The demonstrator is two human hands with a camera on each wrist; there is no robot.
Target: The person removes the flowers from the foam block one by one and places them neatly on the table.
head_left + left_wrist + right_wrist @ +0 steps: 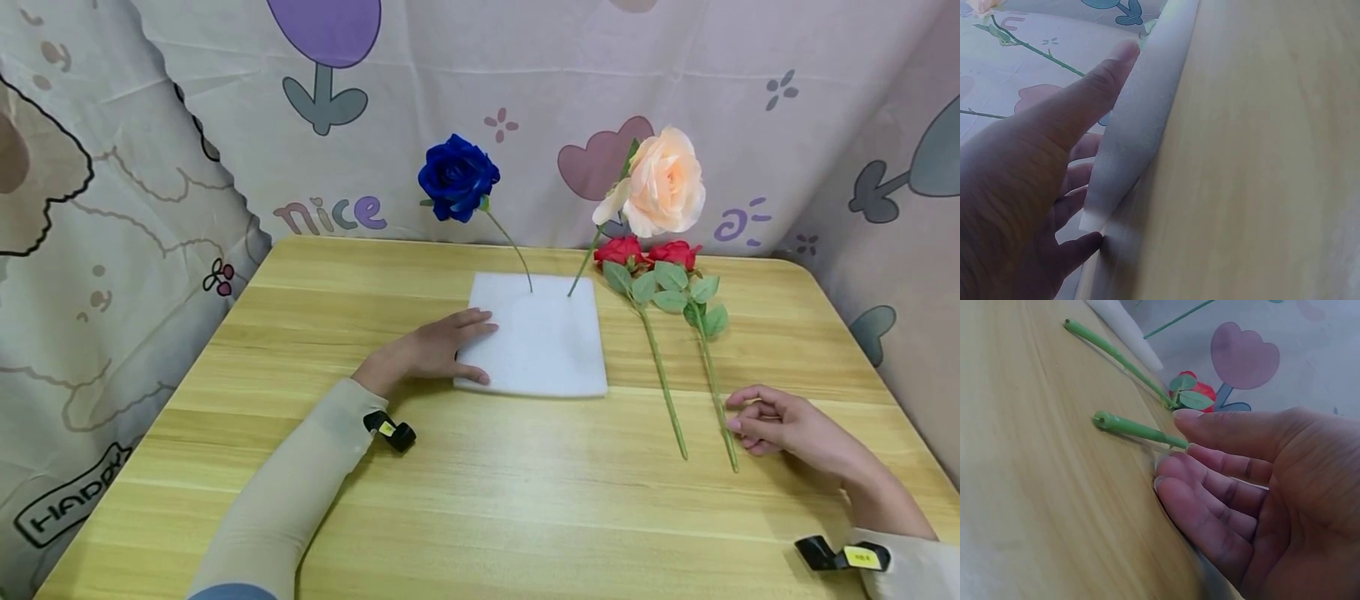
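My left hand (442,343) rests on the left edge of a white foam board (540,342), its fingers spread over the top. In the left wrist view, the thumb (1100,84) lies along the board's near edge. A blue rose (459,179) and a peach rose (663,183) stand in the board's far part, stems tilted outward. Two red roses (675,254) lie side by side to its right. My right hand (791,429) is at the lower end of the right red rose's stem (1132,428), thumb and fingers apart around it in the right wrist view.
The wooden table (525,500) carries everything. A patterned cloth (487,75) hangs behind it and along both sides. Each sleeve has a black wrist camera at the cuff, such as the left one (390,431). The peach bloom overhangs the red roses in the head view.
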